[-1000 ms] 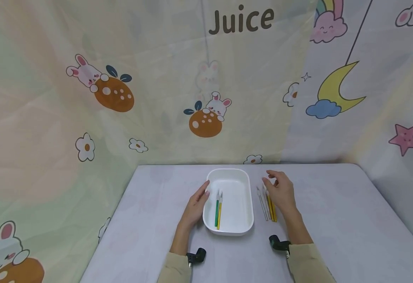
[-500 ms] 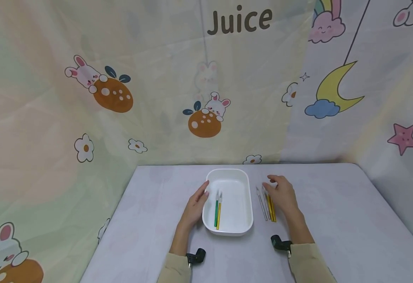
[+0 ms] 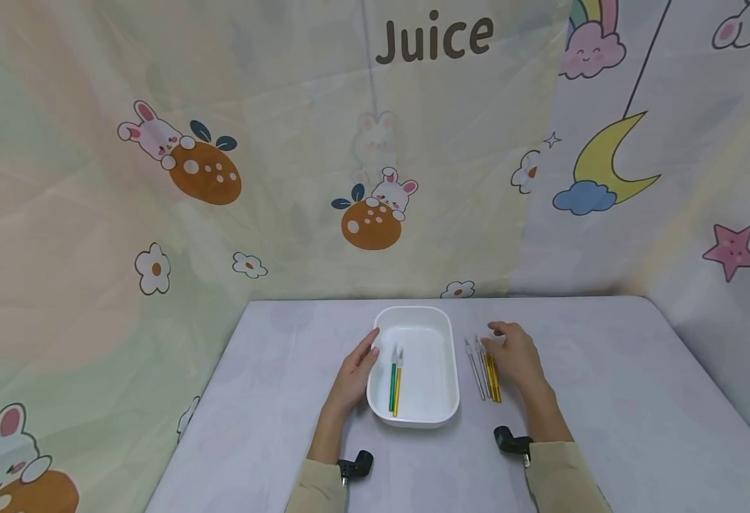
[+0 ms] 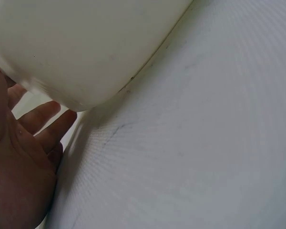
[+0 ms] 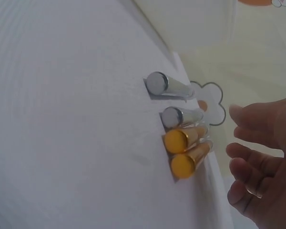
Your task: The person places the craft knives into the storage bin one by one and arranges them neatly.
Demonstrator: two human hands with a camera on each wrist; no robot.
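Observation:
A white plastic tray (image 3: pixel 429 363) holds a green craft knife (image 3: pixel 393 385) and a yellow craft knife (image 3: pixel 398 388), slim and pen-like with pale pointed ends. Against the tray's left side rests my left hand (image 3: pixel 351 377), fingers extended; the left wrist view shows fingertips at its outer wall (image 4: pixel 52 52). Right of the tray lie silver craft knives (image 3: pixel 476 370) beside gold ones (image 3: pixel 493 377), roughly parallel. My right hand (image 3: pixel 517 356) hovers at their far ends, fingers loosely bent. In the right wrist view nothing sits between its fingers (image 5: pixel 250 160), which are apart from the gold handle ends (image 5: pixel 182 164).
Both lie on a table with a white cover (image 3: pixel 606 399). Behind its far edge hangs a printed cloth backdrop (image 3: pixel 285 178). Each wrist carries a small black camera, one left (image 3: pixel 357 464) and one right (image 3: pixel 510 440).
My right hand has drifted slightly toward me and to the right, along the gold knives. The left hand, the tray and the knives stay where they were.

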